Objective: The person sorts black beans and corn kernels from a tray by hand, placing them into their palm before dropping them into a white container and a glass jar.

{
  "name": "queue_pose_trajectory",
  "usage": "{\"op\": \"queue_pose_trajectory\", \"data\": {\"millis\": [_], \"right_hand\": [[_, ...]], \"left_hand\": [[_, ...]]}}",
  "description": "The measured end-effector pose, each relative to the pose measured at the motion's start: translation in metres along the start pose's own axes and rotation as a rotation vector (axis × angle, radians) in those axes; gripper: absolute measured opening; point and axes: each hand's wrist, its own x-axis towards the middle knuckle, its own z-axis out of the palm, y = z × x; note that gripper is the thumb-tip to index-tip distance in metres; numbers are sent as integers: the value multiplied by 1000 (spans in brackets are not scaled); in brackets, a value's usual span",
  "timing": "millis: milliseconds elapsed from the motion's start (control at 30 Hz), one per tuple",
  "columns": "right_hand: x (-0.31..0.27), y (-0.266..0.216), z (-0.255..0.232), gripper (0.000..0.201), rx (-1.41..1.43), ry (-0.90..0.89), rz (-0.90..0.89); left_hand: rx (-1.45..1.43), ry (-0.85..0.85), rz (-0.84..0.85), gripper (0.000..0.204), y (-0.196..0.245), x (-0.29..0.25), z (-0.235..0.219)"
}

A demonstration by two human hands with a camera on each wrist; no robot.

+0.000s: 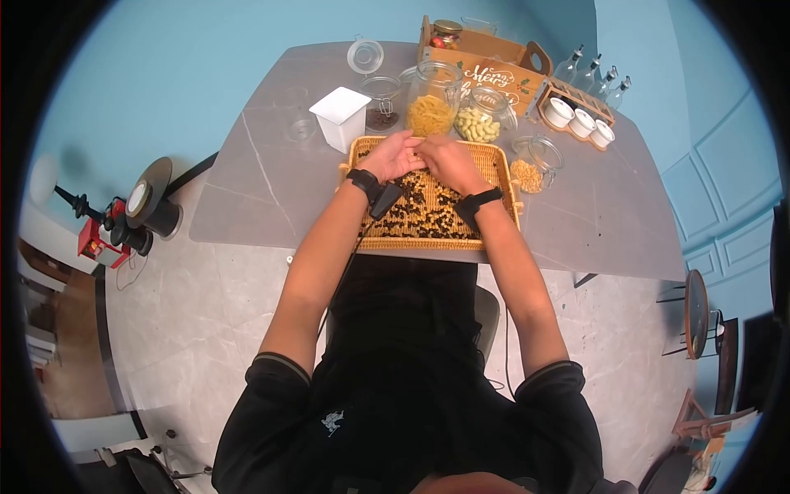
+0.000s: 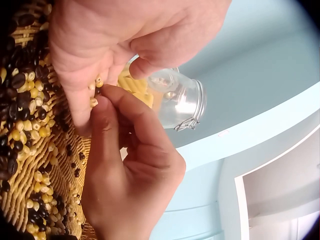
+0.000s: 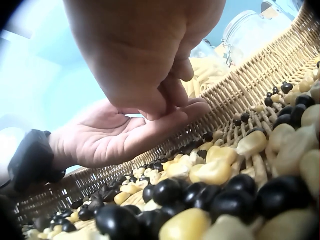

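the left hand [image 1: 393,158] lies loose, palm up, over the wicker tray [image 1: 420,244], corn kernels [image 2: 94,102] on it. the right hand [image 1: 450,165] seems to pinch one. dark beans [image 3: 168,190] and more kernels lie mixed in the tray; this looks like sorting, and next probably needs a gentle pick.

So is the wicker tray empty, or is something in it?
Not empty: the wicker tray holds black beans and yellow kernels, loosely scattered, with bare weave showing between them.

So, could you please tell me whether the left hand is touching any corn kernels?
Touching. The left wrist view shows it: corn kernels lie directly against the palm side of the left hand.
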Motion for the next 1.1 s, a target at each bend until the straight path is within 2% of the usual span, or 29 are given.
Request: {"op": "queue_pose_trajectory", "data": {"millis": [133, 367, 500, 600, 700, 800, 900, 1000, 1100], "right_hand": [[2, -5, -2, 12, -40, -35, -31], [3, -4, -2, 16, -111, -82, -146], [5, -7, -1, 17, -122, -72, -155], [6, -15, -4, 13, -103, -55, -98], [5, -9, -1, 9, 87, -23, 98], [3, 1, -4, 10, 218, 163, 271], [0, 12, -4, 11, 237, 182, 400], [-1, 16, -3, 12, 277, 178, 410], [1, 11, -6, 12, 236, 156, 332]], "left_hand": [[21, -9, 40, 49, -3, -3, 3], [31, -23, 11, 51, -3, -3, 2], [2, -39, -9, 52, -3, -1, 1], [11, -29, -16, 52, -4, 4, -2], [-1, -70, -4, 53, -2, 2, -3], [2, -106, -17, 51, 1, -10, 6], [36, -101, -29, 46, 2, -9, 5], [68, -103, -13, 38, -2, 3, -7], [64, -129, -1, 31, -2, 4, -12]]}}
